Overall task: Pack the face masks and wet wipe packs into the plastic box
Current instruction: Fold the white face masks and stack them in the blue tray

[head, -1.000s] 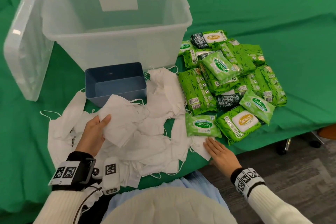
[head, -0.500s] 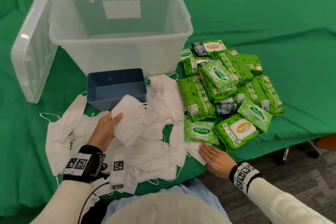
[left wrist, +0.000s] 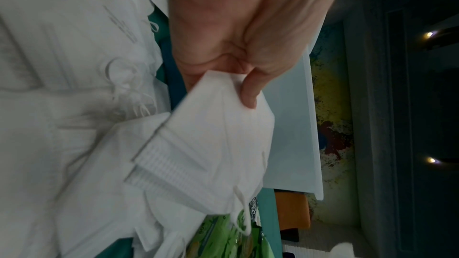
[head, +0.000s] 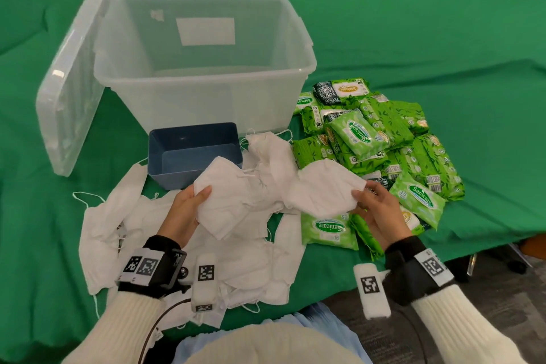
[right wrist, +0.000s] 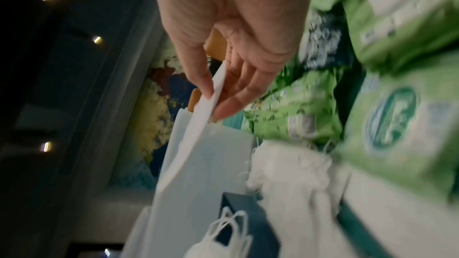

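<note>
Both hands are up over the mask pile, each with a white mask. The left hand grips a folded stack of masks, thumb curled over its near edge and fingers underneath; the left wrist view shows that thumb pressing down on the top mask. At its three o'clock, the right hand pinches a single mask by its right edge; in the right wrist view the thumb and forefinger squeeze the thin white edge while the other fingers lie loosely spread behind it. The two masks hang apart, above the loose heap of masks on the green cloth. At twelve o'clock from the heap sits a small blue tray, and beyond it the clear plastic box, with its lid leaning against its nine o'clock side. The wet wipe packs are piled at three o'clock of the masks, touching the box's right corner
</note>
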A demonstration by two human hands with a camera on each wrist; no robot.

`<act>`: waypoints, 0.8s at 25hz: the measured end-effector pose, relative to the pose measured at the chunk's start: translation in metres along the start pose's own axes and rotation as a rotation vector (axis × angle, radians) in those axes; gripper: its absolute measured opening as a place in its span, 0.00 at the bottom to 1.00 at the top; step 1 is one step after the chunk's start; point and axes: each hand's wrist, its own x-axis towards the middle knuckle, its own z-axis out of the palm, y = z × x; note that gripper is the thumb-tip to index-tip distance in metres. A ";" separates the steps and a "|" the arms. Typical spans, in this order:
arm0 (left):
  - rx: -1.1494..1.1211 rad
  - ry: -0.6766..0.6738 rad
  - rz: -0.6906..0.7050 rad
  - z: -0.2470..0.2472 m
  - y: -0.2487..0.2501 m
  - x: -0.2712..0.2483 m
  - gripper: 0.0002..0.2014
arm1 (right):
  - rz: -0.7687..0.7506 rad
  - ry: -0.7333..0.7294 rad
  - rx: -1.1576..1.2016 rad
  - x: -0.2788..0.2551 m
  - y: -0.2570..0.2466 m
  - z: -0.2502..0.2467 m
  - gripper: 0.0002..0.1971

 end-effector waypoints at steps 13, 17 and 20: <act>-0.215 0.113 0.066 0.042 0.010 -0.010 0.16 | 0.066 -0.162 -0.128 -0.024 0.046 0.161 0.11; -0.140 0.205 0.094 0.035 0.007 -0.006 0.20 | 0.132 -0.219 -0.161 -0.028 0.051 0.183 0.15; -0.071 0.187 0.194 0.016 0.002 -0.009 0.19 | 0.159 -0.342 -0.353 -0.032 0.049 0.177 0.11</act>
